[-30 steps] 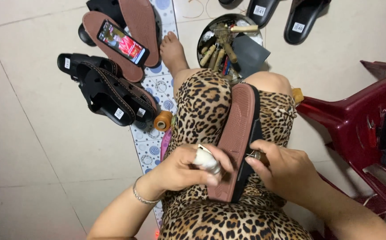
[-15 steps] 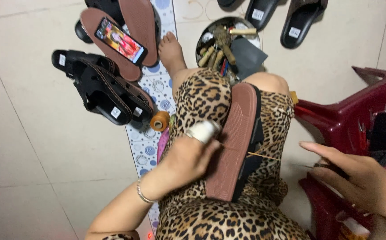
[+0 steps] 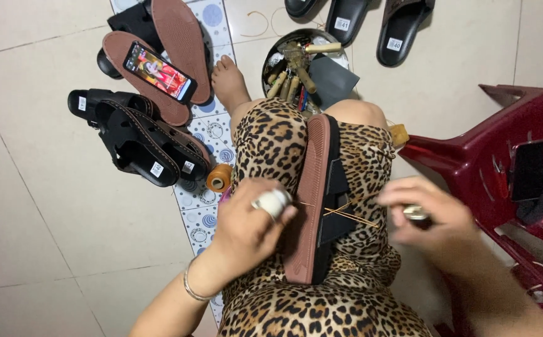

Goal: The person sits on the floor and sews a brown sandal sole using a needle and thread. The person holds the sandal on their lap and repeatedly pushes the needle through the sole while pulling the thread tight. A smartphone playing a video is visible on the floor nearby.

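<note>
The fingers (image 3: pixel 282 215) of the left hand (image 3: pixel 249 228) are clenched against the brown sole of a sandal (image 3: pixel 314 200), steadying it on edge along the lap; one of them wears a white wrap (image 3: pixel 272 201). A thin bracelet (image 3: pixel 191 288) circles that wrist. The sandal stands on its side on the leopard-print dress (image 3: pixel 271 140), sole facing nine o'clock and black strap facing three o'clock, toe pointing to twelve.

The right hand (image 3: pixel 430 215) sits at three o'clock from the sandal, blurred, its fingers pinched on a small metal tool (image 3: pixel 415 213). Tan thread (image 3: pixel 352 215) runs taut from the sandal's strap side toward that hand.

At nine o'clock from the left hand a spool of tan thread (image 3: pixel 219 178) lies on the patterned floor mat (image 3: pixel 212 134). Farther out toward ten o'clock rest black sandals (image 3: pixel 137 146), and beyond them at eleven o'clock two brown soles (image 3: pixel 184 37) carry a lit phone (image 3: pixel 159 70). At twelve o'clock, just past the knee, stands a round metal tin (image 3: pixel 306 59) filled with wooden-handled tools, with more black sandals (image 3: pixel 371 25) behind it on the tile floor (image 3: pixel 40 206). A bare foot (image 3: pixel 229 81) rests beside the tin. At three o'clock a dark red plastic chair (image 3: pixel 496 156) holds another phone (image 3: pixel 529 168).
</note>
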